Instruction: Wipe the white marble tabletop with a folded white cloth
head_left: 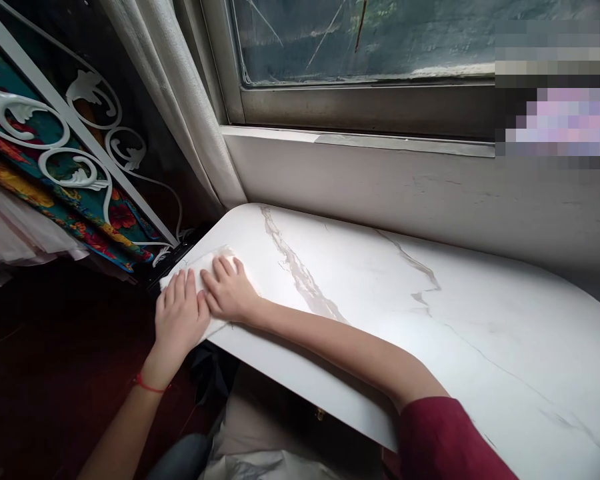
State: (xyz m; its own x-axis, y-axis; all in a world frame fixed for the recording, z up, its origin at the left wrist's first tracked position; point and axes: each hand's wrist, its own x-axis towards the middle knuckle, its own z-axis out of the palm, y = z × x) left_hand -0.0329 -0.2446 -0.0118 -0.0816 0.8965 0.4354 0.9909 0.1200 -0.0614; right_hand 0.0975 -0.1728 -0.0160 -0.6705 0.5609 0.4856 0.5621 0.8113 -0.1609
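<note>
A white cloth [203,263] lies spread over the left end of a white, marble-patterned tabletop [370,280]. Both of my hands rest flat on it, side by side. My left hand [183,313], with a red string bracelet [149,385] at the wrist, presses near the table's left edge, fingers extended. Just right of it, touching or nearly touching, my right hand [230,291] lies on the cloth with fingers slightly bent and apart. The right forearm reaches across the tabletop. Parts of the cloth are hidden under the palms.
A low wall and window [360,107] run behind the table. A pale curtain [180,100] hangs at the back left corner. White scrolled metalwork [80,170] with floral fabric stands left. Below the front edge are a small knob [320,414] and pale fabric [270,460].
</note>
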